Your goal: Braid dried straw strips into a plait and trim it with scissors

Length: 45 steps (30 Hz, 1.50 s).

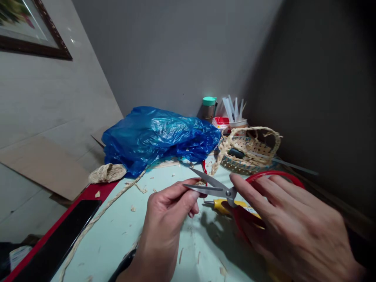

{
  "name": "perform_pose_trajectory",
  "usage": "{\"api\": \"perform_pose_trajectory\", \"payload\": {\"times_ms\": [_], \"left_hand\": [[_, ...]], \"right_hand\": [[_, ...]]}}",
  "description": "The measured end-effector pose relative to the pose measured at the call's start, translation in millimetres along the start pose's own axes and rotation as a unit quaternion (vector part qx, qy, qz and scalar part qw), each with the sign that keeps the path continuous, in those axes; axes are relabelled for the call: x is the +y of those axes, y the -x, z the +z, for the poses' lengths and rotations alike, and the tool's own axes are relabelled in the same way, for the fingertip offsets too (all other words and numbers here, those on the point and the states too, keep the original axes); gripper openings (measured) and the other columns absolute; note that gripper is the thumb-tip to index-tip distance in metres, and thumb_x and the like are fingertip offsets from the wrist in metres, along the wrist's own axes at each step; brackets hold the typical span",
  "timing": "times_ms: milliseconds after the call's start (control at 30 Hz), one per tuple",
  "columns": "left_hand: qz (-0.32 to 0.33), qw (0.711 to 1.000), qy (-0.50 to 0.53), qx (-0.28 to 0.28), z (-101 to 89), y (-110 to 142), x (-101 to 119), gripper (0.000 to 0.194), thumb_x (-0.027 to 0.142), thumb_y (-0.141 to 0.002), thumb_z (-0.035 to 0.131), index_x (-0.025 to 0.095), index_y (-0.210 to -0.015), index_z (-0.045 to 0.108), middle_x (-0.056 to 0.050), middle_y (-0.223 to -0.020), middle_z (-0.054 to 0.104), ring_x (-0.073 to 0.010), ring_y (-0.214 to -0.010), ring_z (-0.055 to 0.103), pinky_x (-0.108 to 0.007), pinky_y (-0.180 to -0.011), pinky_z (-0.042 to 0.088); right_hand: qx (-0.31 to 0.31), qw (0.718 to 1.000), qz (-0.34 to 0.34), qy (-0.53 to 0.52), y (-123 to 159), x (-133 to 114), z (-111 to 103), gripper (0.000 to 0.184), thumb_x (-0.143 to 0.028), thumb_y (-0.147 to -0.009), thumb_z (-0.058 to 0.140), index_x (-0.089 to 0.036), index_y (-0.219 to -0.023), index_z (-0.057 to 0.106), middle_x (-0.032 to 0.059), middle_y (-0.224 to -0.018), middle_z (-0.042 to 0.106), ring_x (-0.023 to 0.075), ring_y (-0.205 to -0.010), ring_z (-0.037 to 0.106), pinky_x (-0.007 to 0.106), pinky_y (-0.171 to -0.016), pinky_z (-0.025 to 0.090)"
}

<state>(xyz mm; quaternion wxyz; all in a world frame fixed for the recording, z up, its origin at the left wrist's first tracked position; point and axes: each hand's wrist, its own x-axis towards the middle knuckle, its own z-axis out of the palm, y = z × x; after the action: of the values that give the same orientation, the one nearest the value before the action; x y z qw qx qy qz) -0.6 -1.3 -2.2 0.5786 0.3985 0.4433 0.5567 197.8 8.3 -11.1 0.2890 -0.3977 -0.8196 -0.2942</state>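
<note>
My right hand grips red-handled scissors with fingers through the loops. The blades are spread and point left, across the fingertips of my left hand. Thumb and forefinger of that left hand pinch a straw cord, mostly hidden by fingers and blades. Just beyond the blades hangs a red string. A braided straw strand runs down from the basket side; whether it joins the pinched cord I cannot tell. Under the scissors lies a yellow tool with a pointed metal tip, partly covered by my right hand.
Behind are a blue plastic bag, a woven basket, a green-lidded bottle and a cup of translucent sticks. Straw twine and a long braided rope lie left, near a black flat object. Scraps dot the pale tabletop.
</note>
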Motion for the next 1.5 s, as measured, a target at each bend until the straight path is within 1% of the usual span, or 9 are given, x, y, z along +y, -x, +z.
{"api": "perform_pose_trajectory", "payload": {"times_ms": [100,267,500,633,800,867,1033,1333,1500], "left_hand": [[0.003,0.999,0.048,-0.016,1.1,1.8,2.7,0.011,0.02,-0.079,0.069,0.017,-0.086,0.077,0.0,-0.068,0.058,-0.0092,-0.066,0.045,-0.019,-0.066,0.038],[-0.043,0.992,0.113,-0.033,2.0,-0.3,3.3,0.013,0.019,-0.08,0.067,0.015,-0.088,0.077,-0.003,-0.076,0.062,-0.0097,-0.068,0.049,-0.019,-0.067,0.042],[-0.075,0.986,0.146,-0.03,1.6,0.3,2.0,0.009,0.015,-0.077,0.068,0.014,-0.08,0.076,-0.004,-0.069,0.063,-0.0117,-0.067,0.054,-0.02,-0.068,0.044],[-0.073,0.986,0.137,-0.056,2.1,0.2,1.7,0.013,0.015,-0.079,0.066,0.013,-0.068,0.073,-0.004,-0.068,0.062,-0.0114,-0.068,0.053,-0.02,-0.07,0.043],[-0.069,0.986,0.126,-0.088,0.3,-1.5,-0.4,0.013,0.015,-0.082,0.063,0.012,-0.078,0.075,-0.003,-0.067,0.06,-0.0101,-0.066,0.05,-0.019,-0.067,0.041],[-0.064,0.986,0.118,-0.094,-0.3,-1.9,-0.6,0.014,0.014,-0.082,0.062,0.012,-0.077,0.075,-0.003,-0.067,0.059,-0.0099,-0.067,0.05,-0.019,-0.067,0.041],[-0.057,0.989,0.103,-0.09,-0.8,-2.6,-0.4,0.016,0.013,-0.083,0.062,0.013,-0.074,0.074,-0.003,-0.071,0.058,-0.0102,-0.069,0.049,-0.019,-0.068,0.041],[-0.022,0.993,0.072,-0.092,-5.6,0.2,1.6,0.017,0.014,-0.085,0.062,0.016,-0.087,0.078,-0.002,-0.083,0.059,-0.0085,-0.071,0.049,-0.017,-0.069,0.042],[-0.004,0.995,0.041,-0.089,-4.4,-0.5,2.3,0.016,0.014,-0.085,0.063,0.017,-0.081,0.078,-0.001,-0.086,0.056,-0.0084,-0.074,0.048,-0.017,-0.071,0.041]], "right_hand": [[0.003,1.0,0.008,-0.007,-2.2,-0.7,-2.6,0.035,-0.023,-0.086,0.053,-0.015,-0.12,0.062,0.008,-0.082,0.064,0.0237,-0.07,0.055,0.037,-0.065,0.039],[0.017,1.0,-0.001,0.006,-1.3,-0.5,-2.7,0.034,-0.023,-0.088,0.052,-0.014,-0.12,0.062,0.0072,-0.077,0.063,0.0225,-0.068,0.053,0.036,-0.063,0.038],[-0.002,1.0,-0.012,-0.006,1.1,-0.5,-0.7,0.042,-0.025,-0.087,0.054,-0.014,-0.127,0.056,0.0079,-0.081,0.063,0.0243,-0.071,0.053,0.038,-0.065,0.041],[-0.02,1.0,0.009,-0.005,-1.2,-1.8,-2.2,0.04,-0.028,-0.088,0.05,-0.014,-0.124,0.059,0.0103,-0.082,0.062,0.0266,-0.074,0.053,0.04,-0.067,0.041],[-0.011,1.0,0.013,0.011,-2.2,0.1,-0.4,0.041,-0.03,-0.085,0.054,-0.014,-0.122,0.06,0.009,-0.081,0.061,0.0257,-0.073,0.053,0.038,-0.065,0.042],[-0.012,1.0,0.013,0.007,-2.4,1.2,0.5,0.041,-0.028,-0.085,0.055,-0.014,-0.124,0.059,0.0085,-0.082,0.062,0.0249,-0.074,0.054,0.038,-0.066,0.043],[0.001,1.0,0.012,-0.001,-3.8,1.6,1.1,0.04,-0.025,-0.084,0.057,-0.014,-0.123,0.06,0.0069,-0.081,0.063,0.0223,-0.071,0.055,0.035,-0.064,0.043],[0.013,1.0,-0.012,-0.026,-1.9,7.5,-0.4,0.034,-0.021,-0.087,0.059,-0.012,-0.119,0.061,0.0044,-0.077,0.064,0.0181,-0.066,0.057,0.031,-0.058,0.043],[0.026,0.998,-0.026,-0.046,0.5,9.7,1.1,0.028,-0.017,-0.089,0.057,-0.01,-0.117,0.059,0.0061,-0.079,0.066,0.0174,-0.065,0.061,0.029,-0.055,0.043]]}}
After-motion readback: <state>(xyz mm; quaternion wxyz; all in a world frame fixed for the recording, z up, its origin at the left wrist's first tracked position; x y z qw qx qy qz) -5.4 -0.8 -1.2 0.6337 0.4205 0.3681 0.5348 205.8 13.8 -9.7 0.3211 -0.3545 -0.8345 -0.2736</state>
